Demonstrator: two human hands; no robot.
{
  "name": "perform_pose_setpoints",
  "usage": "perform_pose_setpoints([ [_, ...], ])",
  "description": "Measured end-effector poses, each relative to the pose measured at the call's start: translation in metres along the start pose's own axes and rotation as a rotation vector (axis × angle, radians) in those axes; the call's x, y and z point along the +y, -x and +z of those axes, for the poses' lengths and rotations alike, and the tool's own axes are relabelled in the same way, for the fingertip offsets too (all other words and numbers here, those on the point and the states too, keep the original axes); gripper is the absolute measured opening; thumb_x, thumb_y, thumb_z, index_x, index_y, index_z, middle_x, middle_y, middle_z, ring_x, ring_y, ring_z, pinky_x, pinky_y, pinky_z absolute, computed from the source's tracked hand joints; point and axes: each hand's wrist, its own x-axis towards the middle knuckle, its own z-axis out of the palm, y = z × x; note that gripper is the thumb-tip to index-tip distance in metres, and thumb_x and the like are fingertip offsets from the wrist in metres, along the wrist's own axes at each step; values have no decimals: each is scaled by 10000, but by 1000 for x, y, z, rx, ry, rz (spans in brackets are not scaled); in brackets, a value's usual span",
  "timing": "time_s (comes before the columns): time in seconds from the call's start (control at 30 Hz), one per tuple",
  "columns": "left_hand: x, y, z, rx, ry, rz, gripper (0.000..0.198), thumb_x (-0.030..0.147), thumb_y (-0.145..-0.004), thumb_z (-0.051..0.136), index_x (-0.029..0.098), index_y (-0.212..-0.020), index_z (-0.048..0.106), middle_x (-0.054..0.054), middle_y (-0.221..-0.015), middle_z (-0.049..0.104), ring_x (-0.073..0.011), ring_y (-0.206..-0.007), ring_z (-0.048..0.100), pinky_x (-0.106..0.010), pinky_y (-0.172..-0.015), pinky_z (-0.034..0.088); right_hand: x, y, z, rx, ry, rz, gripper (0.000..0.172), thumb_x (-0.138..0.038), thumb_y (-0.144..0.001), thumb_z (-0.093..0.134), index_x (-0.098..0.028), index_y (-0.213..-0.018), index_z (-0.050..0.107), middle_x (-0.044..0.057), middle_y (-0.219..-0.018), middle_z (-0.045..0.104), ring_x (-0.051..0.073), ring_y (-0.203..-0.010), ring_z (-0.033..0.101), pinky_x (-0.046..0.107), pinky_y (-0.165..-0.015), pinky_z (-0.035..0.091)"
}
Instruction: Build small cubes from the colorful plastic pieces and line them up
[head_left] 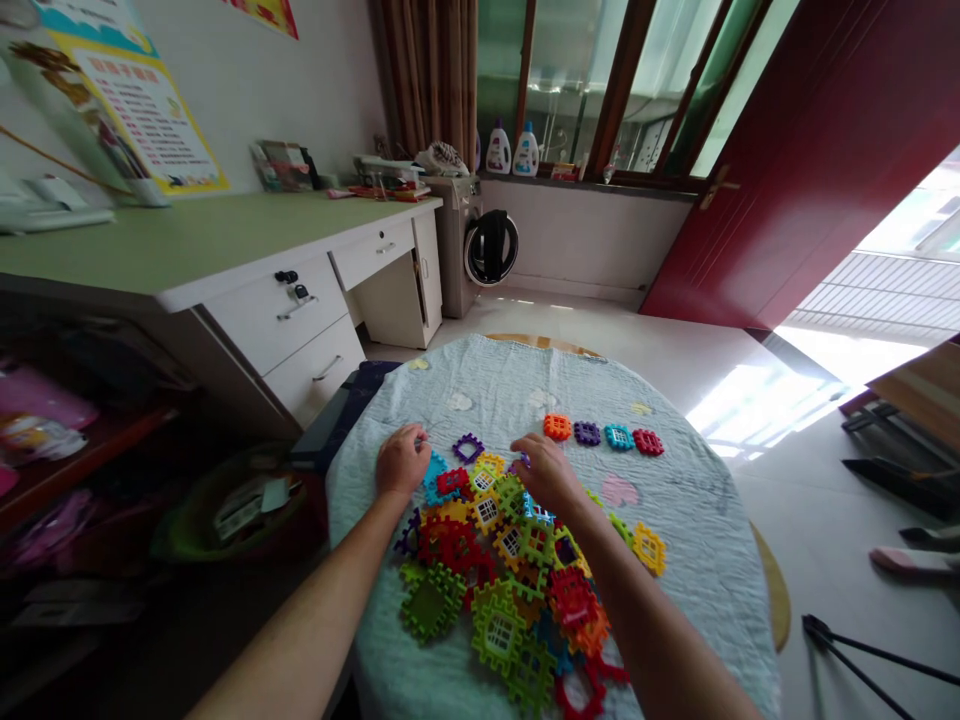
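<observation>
Past the left side of a pile of colourful plastic interlocking blocks (pixel 457 540), my left hand (pixel 403 462) is curled closed, with a small greyish bit at its fingertips that I cannot make out. A blue block (pixel 433 480) lies beside it. My right hand (pixel 547 468) reaches over the pile's far edge, its bent fingers on a purple block (pixel 519 463) that they partly hide. Another purple block (pixel 467 448), a square frame, lies flat between the hands. Beyond my right hand runs a row: orange block (pixel 557 427), purple block (pixel 586 433), teal block (pixel 619 437), red block (pixel 648 442).
A pale blue cloth (pixel 690 560) covers the round table. On the left stands a desk (pixel 247 240) with drawers, and a washing machine (pixel 459 235) with its door ajar is behind it. A red door (pixel 780 170) and a black tripod leg (pixel 862 650) are on the right.
</observation>
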Motion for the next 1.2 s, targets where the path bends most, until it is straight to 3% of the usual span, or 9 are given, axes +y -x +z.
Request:
perform_pose_setpoints([
  [0.1, -1, 0, 1, -11, 5, -10, 181, 165, -726, 463, 188, -796, 628, -110, -1085, 704, -247, -1079, 631, -372, -999, 460, -34, -38, 22, -151, 70, -9, 204, -219, -859, 536, -204, -993, 689, 72, -1047, 660, 191, -1023, 584, 291, -934, 406],
  [0.2, -1, 1, 1, -12, 5, -16, 189, 169, -734, 465, 190, -813, 636, -104, -1104, 700, -240, -1095, 625, -377, -1013, 452, -52, -61, 48, -162, 96, 50, 265, -325, -817, 614, -153, -1009, 677, 137, -1085, 639, 246, -1042, 580, 325, -892, 430],
  [0.3, -2, 1, 1, -14, 6, -15, 194, 167, -741, 463, 198, -821, 637, -92, -1111, 699, -227, -1097, 624, -372, -1014, 452, -53, -72, 60, -158, 103, 102, 325, -304, -789, 640, -129, -1062, 657, 180, -1149, 619, 274, -1067, 579, 332, -865, 439],
  [0.43, -3, 0, 1, -22, 18, -15, 177, 180, -753, 465, 198, -807, 632, -100, -1122, 699, -229, -1103, 623, -375, -1014, 454, -36, -83, 53, -191, 65, 137, 206, -196, -867, 513, -172, -971, 689, 122, -978, 699, 216, -923, 643, 284, -778, 441],
  [0.6, -2, 1, 0, -10, 12, -26, 165, 190, -763, 468, 202, -794, 630, -98, -1112, 703, -229, -1104, 622, -370, -1017, 454, -9, -88, 38, -174, 21, 170, 319, -182, -877, 515, -199, -1182, 606, 49, -947, 713, 160, -848, 644, 247, -755, 445],
  [0.77, 0, 2, -1, -16, 25, -20, 179, 178, -756, 460, 187, -797, 634, -116, -1104, 705, -240, -1098, 627, -376, -1015, 455, 7, -80, 32, -84, 101, 227, 385, -214, -835, 585, -142, -1213, 574, 165, -1178, 609, 251, -1054, 570, 341, -886, 420],
  [0.87, -1, 2, 0, -1, 27, -25, 178, 184, -756, 463, 190, -799, 636, -110, -1091, 708, -239, -1101, 628, -377, -1017, 454, 9, -75, 31, -62, 140, 213, 374, -289, -829, 604, -158, -1179, 601, 168, -1218, 567, 286, -1125, 512, 380, -933, 395],
  [1.07, -1, 1, 1, 3, 19, -19, 175, 185, -751, 466, 188, -796, 636, -112, -1085, 711, -238, -1091, 634, -369, -1017, 456, 3, -76, 45, -112, 153, 215, 375, -380, -696, 719, -142, -985, 689, 166, -1097, 611, 298, -1038, 538, 372, -846, 431],
  [1.2, -2, 1, 1, -9, 8, -13, 172, 180, -746, 467, 197, -788, 632, -102, -1100, 709, -235, -1087, 634, -366, -1010, 462, 24, -79, 25, -85, 108, 203, 415, -374, -721, 704, -142, -1065, 685, 133, -1061, 628, 246, -970, 564, 325, -826, 431],
])
